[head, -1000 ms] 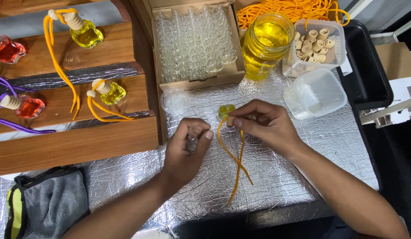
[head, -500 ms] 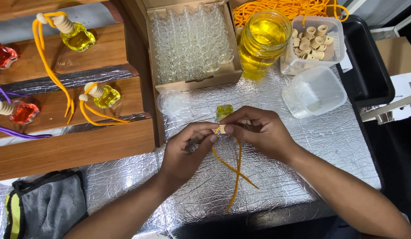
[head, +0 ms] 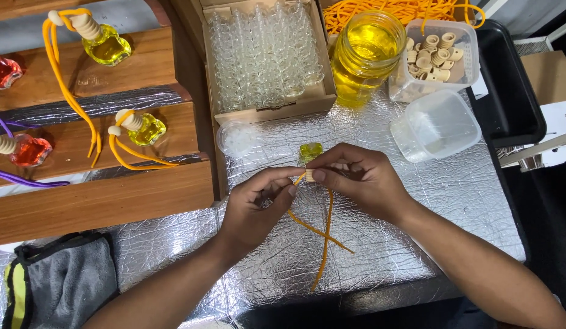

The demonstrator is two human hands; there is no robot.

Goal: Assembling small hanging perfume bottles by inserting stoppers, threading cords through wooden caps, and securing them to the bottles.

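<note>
My left hand [head: 256,207] and my right hand [head: 356,180] meet over a silver foil mat [head: 453,195]. Between the fingertips sits a small wooden cap [head: 309,175], with an orange cord [head: 322,234] running from it and trailing toward me. My right hand also holds a small glass bottle of yellow liquid [head: 310,151], mostly hidden behind its fingers. My left fingertips pinch the cord right beside the cap.
A cardboard box of empty glass bottles [head: 264,58] stands behind, with a jar of yellow liquid [head: 365,52], a tub of wooden caps [head: 435,55] and an empty plastic tub [head: 435,125]. Wooden steps [head: 100,201] at left hold finished bottles. A grey cloth [head: 57,286] lies bottom left.
My left hand has risen to meet the right, and the wooden cap now shows between the fingertips. The cord ends shifted slightly on the foil.
</note>
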